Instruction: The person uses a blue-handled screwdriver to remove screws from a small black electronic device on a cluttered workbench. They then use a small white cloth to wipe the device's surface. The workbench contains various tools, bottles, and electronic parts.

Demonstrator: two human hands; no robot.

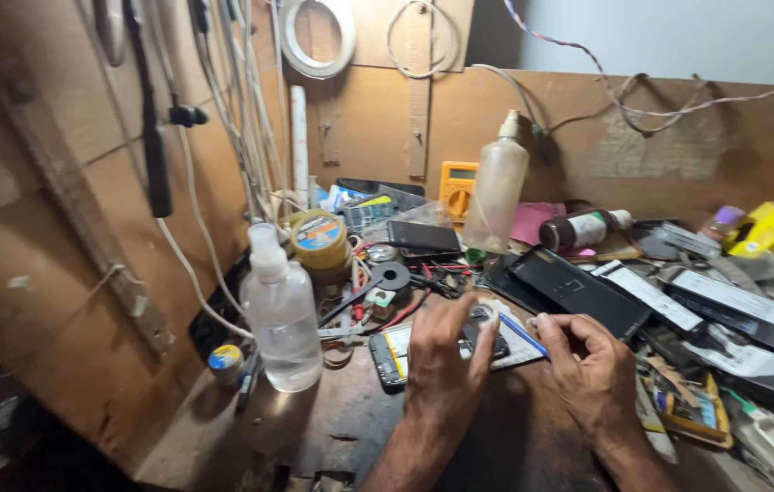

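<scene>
- Two bare forearms rise from the bottom edge of the frame onto a scuffed wooden bench [341, 428], lower centre.
- Left hand [446, 360] lies palm-down, fingers spread and loosely curled, pressing on an opened mobile phone [396, 355] that sits flat at centre frame — steadying rather than gripping it.
- Right hand [592, 369], just right of centre, has thumb and forefinger pinched shut on a slim blue-handled tool [524, 333]; its tip angles left and meets the phone beside the left fingertips. Whether it is a driver or a pick I cannot tell.
- By my reading, the work stands at a mid-repair stage — the handset lies open with the tool at a small part. Any next move would call for a firm left-hand hold and a light, exact tool tip.
- Clear plastic spray bottle [282, 314] stands upright left of the phone, near but apart.
- Further back: a yellow-labelled round tub [319, 239], an orange multimeter [458, 187], a tall cloudy squeeze bottle [496, 196].
- Flat dark phone boxes [587, 292] crowd the right side; cables [241, 100] hang down the wall panel, upper left.
</scene>
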